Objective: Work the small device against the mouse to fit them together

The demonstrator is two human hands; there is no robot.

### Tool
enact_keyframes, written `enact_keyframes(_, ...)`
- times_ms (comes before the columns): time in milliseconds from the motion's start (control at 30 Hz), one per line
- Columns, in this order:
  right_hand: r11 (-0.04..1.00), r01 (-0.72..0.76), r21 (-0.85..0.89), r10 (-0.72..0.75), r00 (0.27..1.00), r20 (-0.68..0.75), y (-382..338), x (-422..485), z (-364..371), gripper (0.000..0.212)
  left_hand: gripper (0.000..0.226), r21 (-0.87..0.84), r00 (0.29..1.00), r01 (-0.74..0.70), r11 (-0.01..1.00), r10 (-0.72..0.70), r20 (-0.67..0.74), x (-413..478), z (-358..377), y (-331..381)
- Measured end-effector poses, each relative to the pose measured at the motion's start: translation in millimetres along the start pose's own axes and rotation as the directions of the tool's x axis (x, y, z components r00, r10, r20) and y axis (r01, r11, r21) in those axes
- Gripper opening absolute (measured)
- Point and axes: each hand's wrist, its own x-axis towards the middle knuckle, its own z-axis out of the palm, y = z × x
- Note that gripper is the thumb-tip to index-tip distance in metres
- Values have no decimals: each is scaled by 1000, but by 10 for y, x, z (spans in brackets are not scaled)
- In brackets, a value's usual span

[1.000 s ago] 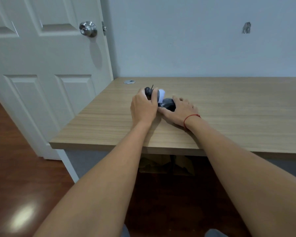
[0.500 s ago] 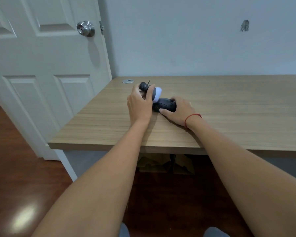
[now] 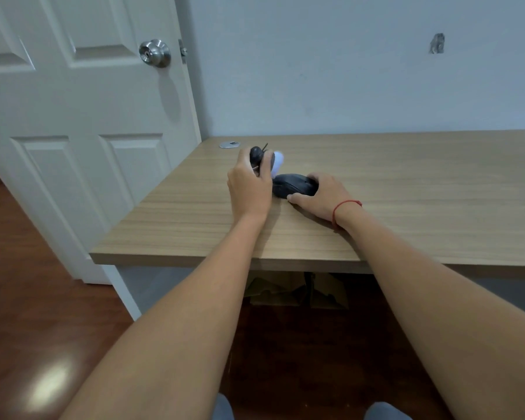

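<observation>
A small black-and-white rounded object (image 3: pixel 265 160) is gripped above the wooden tabletop (image 3: pixel 406 189) by the left hand (image 3: pixel 249 189); the black oval mouse-like object (image 3: pixel 294 184) beside it is clasped by the right hand (image 3: pixel 322 198) and is best kept steady.

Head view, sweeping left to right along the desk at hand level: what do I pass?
Door knob up on the door → metal disc on the desk → left hand gripping a small black and white object → black mouse → right hand holding the mouse → red wrist string.
</observation>
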Motion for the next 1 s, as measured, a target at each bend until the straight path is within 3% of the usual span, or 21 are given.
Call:
enact_keyframes(100, 997, -8, 83, 8, 1000, 3, 21, -10, -19, 60, 25, 131, 995, 31, 991, -43, 94, 8, 26, -67)
enact_keyframes(200, 984, -19, 179, 19, 1000, 3, 22, -44, -36, 70, 26, 254, 992, 97, 962, -114, 55, 24, 19, -99)
enact_keyframes(367, 971, -22, 237, 25, 1000, -11, 32, -54, -55, 75, 23, 44, 996, -17, 999, 13, 85, -16, 39, -6)
enact_keyframes(500, 970, -4, 244, 13, 999, -37, 32, -50, -38, 70, 25, 166, 996, 50, 985, -61, 62, 12, 23, -81)
enact_keyframes(700, 974, 74, 213, -54, 994, -99, 51, -6, 13, 47, 22, 48, 959, -224, 973, 211, 188, -108, 54, 70)
enact_keyframes(867, 977, 68, 203, -47, 993, -109, 39, -18, 28, 37, 25, 208, 966, -226, 952, 192, 173, -103, 86, 26)
enact_keyframes(1000, 978, 79, 193, -53, 990, -133, 36, -12, 24, 32, 24, 63, 960, -256, 965, 246, 132, -112, 34, 68)
